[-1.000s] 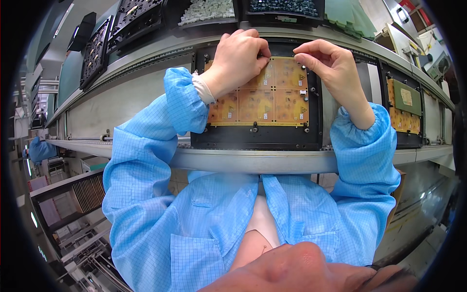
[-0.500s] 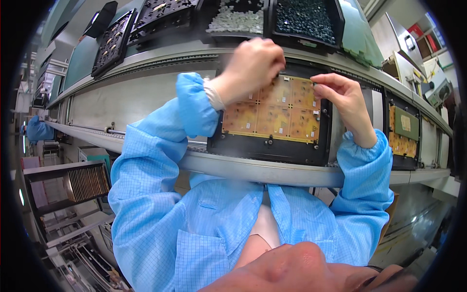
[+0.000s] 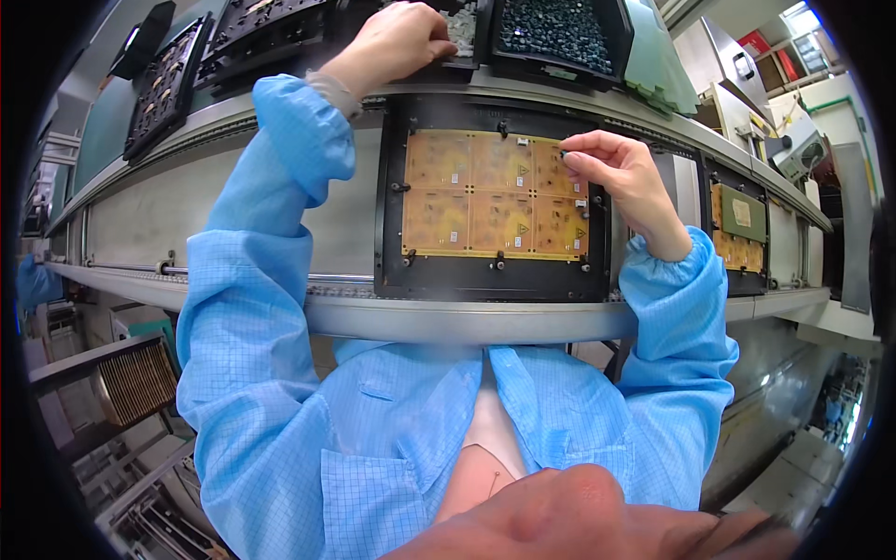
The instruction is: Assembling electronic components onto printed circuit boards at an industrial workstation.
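Note:
Up at the bin of small white connectors (image 3: 462,30), my left hand (image 3: 397,42) has its fingers curled together at the bin's left side. Whatever lies between those fingertips is hidden. My right hand (image 3: 623,175) pinches a small dark component (image 3: 564,155) between thumb and forefinger, just over the upper right part of a yellow-brown circuit board panel (image 3: 437,224). Several matching sections make up this panel, and a few small white parts sit on it. A black carrier frame (image 3: 392,238) with knobs around its edge surrounds the panel.
Right of the white parts stands a black bin of dark blue components (image 3: 555,37). Black trays (image 3: 168,89) lie at the far left. Along the metal conveyor rail (image 3: 448,322), a second carrier holds a board with a green block (image 3: 744,217). Pale green sheeting (image 3: 658,79) hangs near the bins.
My left hand has left the board and moved up and left to the white connectors. My right hand stays at the board's upper right, still pinching. The whole view has shifted slightly.

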### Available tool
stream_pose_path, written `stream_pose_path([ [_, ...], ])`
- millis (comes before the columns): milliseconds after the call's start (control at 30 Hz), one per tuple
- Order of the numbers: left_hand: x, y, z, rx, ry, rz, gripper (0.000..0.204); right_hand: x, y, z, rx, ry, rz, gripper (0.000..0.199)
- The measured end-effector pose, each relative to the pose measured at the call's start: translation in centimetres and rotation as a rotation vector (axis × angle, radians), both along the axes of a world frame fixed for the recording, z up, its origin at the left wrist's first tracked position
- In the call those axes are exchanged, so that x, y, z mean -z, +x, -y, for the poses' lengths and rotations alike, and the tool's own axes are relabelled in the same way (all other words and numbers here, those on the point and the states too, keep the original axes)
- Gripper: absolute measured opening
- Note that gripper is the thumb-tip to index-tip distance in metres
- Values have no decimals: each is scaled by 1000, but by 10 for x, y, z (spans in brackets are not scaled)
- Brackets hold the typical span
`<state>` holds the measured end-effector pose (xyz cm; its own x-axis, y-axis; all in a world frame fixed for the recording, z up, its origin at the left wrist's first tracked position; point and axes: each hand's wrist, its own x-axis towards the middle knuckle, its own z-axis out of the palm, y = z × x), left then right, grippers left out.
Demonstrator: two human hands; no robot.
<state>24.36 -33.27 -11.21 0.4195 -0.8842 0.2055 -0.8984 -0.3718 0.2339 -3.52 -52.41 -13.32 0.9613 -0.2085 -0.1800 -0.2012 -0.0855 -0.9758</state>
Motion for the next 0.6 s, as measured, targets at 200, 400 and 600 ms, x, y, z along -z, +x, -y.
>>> stream_pose_path([
  [200,-7,-4,5,-26,4,-196,26,7,6,-3,6,-221,26,19],
  [400,-7,-10,6,29,-180,-168,20,2,14,-11,-45,-769,146,12],
  [600,-24,-21,-11,24,-408,-348,16,8,19,-11,-62,-941,204,11],
])
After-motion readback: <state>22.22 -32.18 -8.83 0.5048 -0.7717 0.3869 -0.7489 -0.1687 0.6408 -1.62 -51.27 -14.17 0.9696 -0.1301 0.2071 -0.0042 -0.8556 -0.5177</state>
